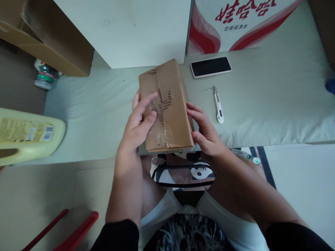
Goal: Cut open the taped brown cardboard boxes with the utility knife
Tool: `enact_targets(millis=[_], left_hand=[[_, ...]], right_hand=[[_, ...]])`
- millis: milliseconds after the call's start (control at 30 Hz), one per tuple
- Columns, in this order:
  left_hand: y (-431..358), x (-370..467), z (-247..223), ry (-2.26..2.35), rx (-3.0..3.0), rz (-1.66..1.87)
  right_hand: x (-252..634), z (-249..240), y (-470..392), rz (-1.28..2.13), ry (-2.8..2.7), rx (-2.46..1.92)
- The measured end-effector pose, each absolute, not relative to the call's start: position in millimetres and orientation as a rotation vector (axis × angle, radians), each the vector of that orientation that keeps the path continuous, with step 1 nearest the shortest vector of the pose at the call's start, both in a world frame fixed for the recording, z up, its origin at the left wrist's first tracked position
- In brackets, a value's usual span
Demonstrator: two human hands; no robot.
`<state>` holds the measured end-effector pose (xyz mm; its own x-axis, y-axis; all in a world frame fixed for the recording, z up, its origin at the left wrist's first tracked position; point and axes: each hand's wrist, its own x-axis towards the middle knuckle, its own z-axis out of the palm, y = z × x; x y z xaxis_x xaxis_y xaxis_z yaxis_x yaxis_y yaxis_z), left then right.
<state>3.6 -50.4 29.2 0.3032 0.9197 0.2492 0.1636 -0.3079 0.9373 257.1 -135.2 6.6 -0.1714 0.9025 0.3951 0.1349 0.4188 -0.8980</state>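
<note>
A small brown cardboard box is held tilted above the front edge of the cloth-covered surface. Its top has a seam down the middle, with torn, scuffed patches and dark printed marks. My left hand grips the left side, thumb and a finger lying over the top face. On the opposite side, my right hand presses its fingertips and thumb against the box wall. To the right lies a white utility knife, apart from both hands. The underside of the box is hidden.
Behind the box are a phone, a white carton and a red-and-white carton. A yellow jug, an open cardboard box and a plastic bottle stand or lie left. A patterned bag is below.
</note>
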Motion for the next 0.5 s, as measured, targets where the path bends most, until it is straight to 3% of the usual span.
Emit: enact_targets(millis=[267, 367, 500], left_hand=[[-53.7, -0.4, 32.4, 1.085, 1.653, 1.069], [-51.5, -3.0, 29.7, 1.134, 1.588, 1.126], [-48.5, -11.9, 24.2, 1.152, 1.541, 1.176]], right_hand=[[258.2, 10.4, -134.3, 1.068, -1.586, -1.057], [254.0, 1.1, -129.4, 1.124, -1.262, -1.222], [253.5, -7.9, -119.6, 1.494, -0.802, -1.265]])
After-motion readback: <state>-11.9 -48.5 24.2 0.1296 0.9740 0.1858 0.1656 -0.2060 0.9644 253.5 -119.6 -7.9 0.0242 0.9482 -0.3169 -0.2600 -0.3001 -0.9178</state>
